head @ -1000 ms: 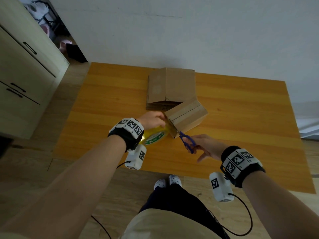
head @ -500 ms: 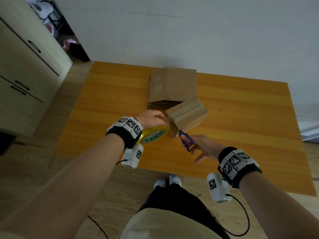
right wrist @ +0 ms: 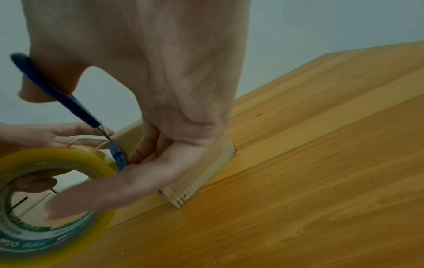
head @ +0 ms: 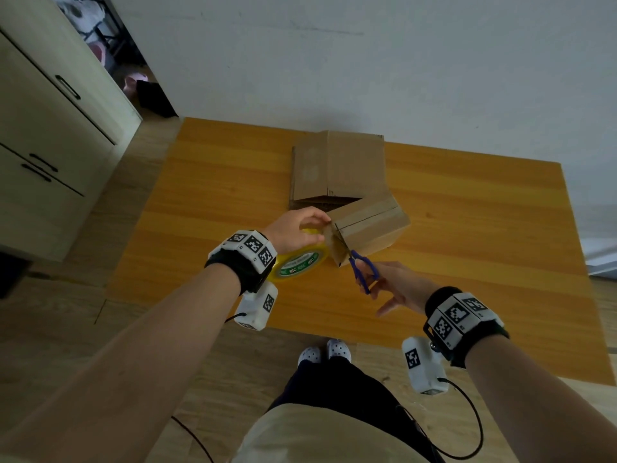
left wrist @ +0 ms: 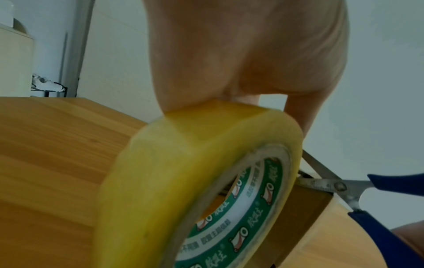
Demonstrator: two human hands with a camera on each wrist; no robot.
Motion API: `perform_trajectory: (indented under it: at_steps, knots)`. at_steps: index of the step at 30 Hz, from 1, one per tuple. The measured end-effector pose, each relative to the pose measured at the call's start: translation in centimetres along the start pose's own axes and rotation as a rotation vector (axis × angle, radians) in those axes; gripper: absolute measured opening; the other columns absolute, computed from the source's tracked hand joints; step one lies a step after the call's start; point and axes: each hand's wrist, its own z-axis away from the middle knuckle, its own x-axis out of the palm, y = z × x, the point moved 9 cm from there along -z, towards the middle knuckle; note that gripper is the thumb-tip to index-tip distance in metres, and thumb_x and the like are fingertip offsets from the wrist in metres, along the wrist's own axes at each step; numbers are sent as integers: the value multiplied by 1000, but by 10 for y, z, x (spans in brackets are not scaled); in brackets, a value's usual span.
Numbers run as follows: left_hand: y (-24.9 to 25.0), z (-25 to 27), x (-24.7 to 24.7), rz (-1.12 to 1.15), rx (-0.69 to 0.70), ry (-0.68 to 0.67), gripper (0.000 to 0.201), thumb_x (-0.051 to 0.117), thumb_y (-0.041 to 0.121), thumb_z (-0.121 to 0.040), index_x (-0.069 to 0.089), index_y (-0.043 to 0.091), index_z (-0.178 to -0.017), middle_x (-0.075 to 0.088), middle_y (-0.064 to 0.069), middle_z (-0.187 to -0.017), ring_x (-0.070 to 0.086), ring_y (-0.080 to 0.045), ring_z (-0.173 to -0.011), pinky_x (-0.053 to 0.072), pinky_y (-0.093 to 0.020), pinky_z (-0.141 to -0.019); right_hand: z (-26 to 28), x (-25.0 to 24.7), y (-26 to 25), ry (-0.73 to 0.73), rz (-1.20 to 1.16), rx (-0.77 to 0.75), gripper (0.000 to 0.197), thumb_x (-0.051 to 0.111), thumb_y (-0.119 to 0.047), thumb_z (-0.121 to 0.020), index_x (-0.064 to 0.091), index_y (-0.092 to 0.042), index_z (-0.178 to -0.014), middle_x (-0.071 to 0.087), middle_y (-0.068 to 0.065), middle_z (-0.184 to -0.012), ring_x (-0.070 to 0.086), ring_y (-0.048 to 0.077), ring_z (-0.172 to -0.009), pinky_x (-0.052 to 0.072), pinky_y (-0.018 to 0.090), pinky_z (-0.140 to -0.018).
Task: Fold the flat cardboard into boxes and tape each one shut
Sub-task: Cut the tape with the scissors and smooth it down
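Beside the folded box (head: 370,230) on the counter (head: 207,182), left hand (head: 293,228) grips the tape roll (head: 300,260); right hand (head: 394,285) holds open scissors (head: 362,267).

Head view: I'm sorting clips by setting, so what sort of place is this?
Probably a room in a home: a wooden table against a plain wall, cream cabinets, wood-look flooring.

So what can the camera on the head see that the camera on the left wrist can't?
Only the head camera shows the stack of flat cardboard behind the folded box, the cabinet, both wristbands and the person's white shoes.

Only the left wrist camera shows the scissors' metal blades spread open and the green printing inside the tape roll.

Both show the left hand holding the yellow roll, the blue-handled scissors at the box, and the wooden table.
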Motion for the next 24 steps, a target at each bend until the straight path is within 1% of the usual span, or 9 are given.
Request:
perform_trajectory:
  at_steps: [3, 7, 10, 13, 17, 21, 24]
  knots:
    - [1, -3, 1, -28, 5, -13, 38, 62, 12, -88, 53, 16, -125, 51, -2, -135, 44, -12, -128, 33, -23, -102, -1, 2, -2, -7, 6, -1, 68, 61, -63, -65, 64, -7, -104, 58, 8, -93, 51, 12, -65, 55, 34, -60]
    - [1, -6, 0, -25, 4, -14, 38, 61, 12, -88, 54, 17, -125, 51, -2, -136, 43, -14, -130, 32, -27, -106, 0, 2, -4, -4, 14, -4, 66, 61, -63, -65, 64, -7, -100, 59, 5, -88, 50, 11, -63, 56, 36, -61]
    - [0, -6, 0, -23, 3, -18, 39, 62, 12, -88, 54, 17, -126, 51, -2, -137, 43, -14, -130, 32, -26, -105, -1, 1, -5, 22, 20, -9, 67, 62, -61, -64, 65, -5, -100, 60, 2, -82, 50, 11, -64, 55, 35, -58]
    - [-1, -7, -1, -21, 2, -20, 39, 61, 12, -88, 54, 17, -126, 51, -2, -137, 43, -13, -130, 31, -28, -107, -2, 0, -6, 50, 9, -27, 59, 62, -55, -74, 65, -3, -102, 57, 3, -77, 49, 12, -64, 54, 32, -56]
    - [0, -8, -1, -18, 1, -26, 40, 61, 10, -88, 53, 16, -127, 50, -3, -137, 42, -14, -131, 30, -25, -105, -1, 0, -7, 63, 4, -72, 56, 62, -50, -81, 65, 1, -103, 54, 5, -78, 49, 12, -64, 53, 29, -53]
    - [1, -7, -2, -19, 1, -17, 41, 62, 9, -87, 53, 15, -127, 51, -3, -136, 43, -14, -129, 32, -23, -102, 0, 0, -8, 81, -5, -107, 42, 64, -46, -83, 66, -5, -92, 53, 3, -73, 48, 11, -60, 52, 29, -52]
    - [-2, -7, -3, -35, -37, 10, 44, 65, 13, -86, 51, 14, -127, 53, -3, -132, 47, -13, -126, 34, -21, -98, 0, 1, -9, 86, -6, -126, 33, 63, -40, -87, 64, -7, -85, 54, 1, -68, 47, 9, -53, 52, 26, -49]
